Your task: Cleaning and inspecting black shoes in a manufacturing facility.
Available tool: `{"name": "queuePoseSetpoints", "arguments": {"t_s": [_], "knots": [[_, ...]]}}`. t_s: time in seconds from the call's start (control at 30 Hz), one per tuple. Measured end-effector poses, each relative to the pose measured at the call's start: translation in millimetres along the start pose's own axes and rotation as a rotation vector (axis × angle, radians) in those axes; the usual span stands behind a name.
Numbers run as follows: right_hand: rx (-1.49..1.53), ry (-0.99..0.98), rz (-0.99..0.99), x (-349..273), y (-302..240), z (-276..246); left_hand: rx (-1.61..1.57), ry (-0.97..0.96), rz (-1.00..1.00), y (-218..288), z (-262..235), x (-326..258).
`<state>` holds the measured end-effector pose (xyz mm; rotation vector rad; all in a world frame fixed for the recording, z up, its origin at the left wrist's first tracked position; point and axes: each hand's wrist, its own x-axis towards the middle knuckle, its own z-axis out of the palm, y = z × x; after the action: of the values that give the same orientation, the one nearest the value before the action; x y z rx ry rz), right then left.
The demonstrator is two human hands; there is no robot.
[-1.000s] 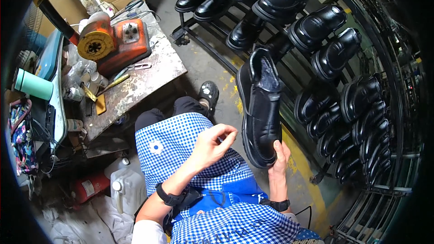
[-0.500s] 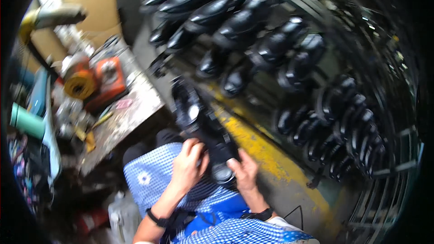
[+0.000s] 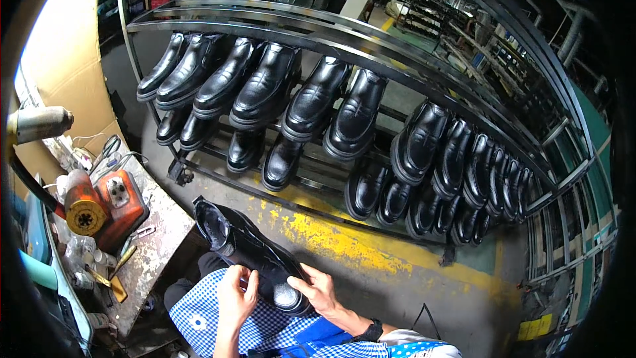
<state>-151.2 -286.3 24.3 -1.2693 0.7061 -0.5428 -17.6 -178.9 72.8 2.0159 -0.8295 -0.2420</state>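
Note:
A black leather ankle boot (image 3: pixel 255 252) lies over my lap, its toe toward me and its open top pointing away to the left. My right hand (image 3: pixel 321 292) grips the boot beside the toe, with the thumb on top of it. My left hand (image 3: pixel 237 292) is closed in a pinch at the boot's left side; whatever its fingertips hold, if anything, is too small to make out. Under the boot is a blue and white checked apron (image 3: pixel 199 301).
Ahead stands a metal rack (image 3: pixel 311 40) with several rows of black shoes (image 3: pixel 315 103). On the left, a worn workbench (image 3: pixel 162 222) carries an orange device (image 3: pixel 122 199), an orange and yellow cylinder (image 3: pixel 86 212) and small tools. A yellow stripe (image 3: pixel 331 242) marks the floor.
My view has swung, so the rack sits lower and straighter in the picture. The boot and both hands appear lower and farther left; my right hand still holds the boot.

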Motion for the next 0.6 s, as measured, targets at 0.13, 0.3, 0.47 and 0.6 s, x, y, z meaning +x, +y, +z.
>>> {"name": "queuePoseSetpoints", "arguments": {"t_s": [0.13, 0.3, 0.47, 0.6], "knots": [[-0.013, -0.012, -0.025, -2.1, -10.7, 4.9, -0.144, 0.077, -0.010, -10.1, 13.0, -7.4], [0.228, -0.070, 0.275, -7.8, 0.9, 0.1, -0.160, 0.322, 0.108, -24.1, 24.6, -12.6], [0.519, -0.048, 0.568, -19.3, 7.3, -19.8, -0.493, 0.325, 0.042, -20.3, 32.2, -10.2], [0.420, -0.036, 0.510, -20.5, 4.2, -39.3, -0.099, 0.270, 0.298, -12.7, 32.5, -9.3]]}}
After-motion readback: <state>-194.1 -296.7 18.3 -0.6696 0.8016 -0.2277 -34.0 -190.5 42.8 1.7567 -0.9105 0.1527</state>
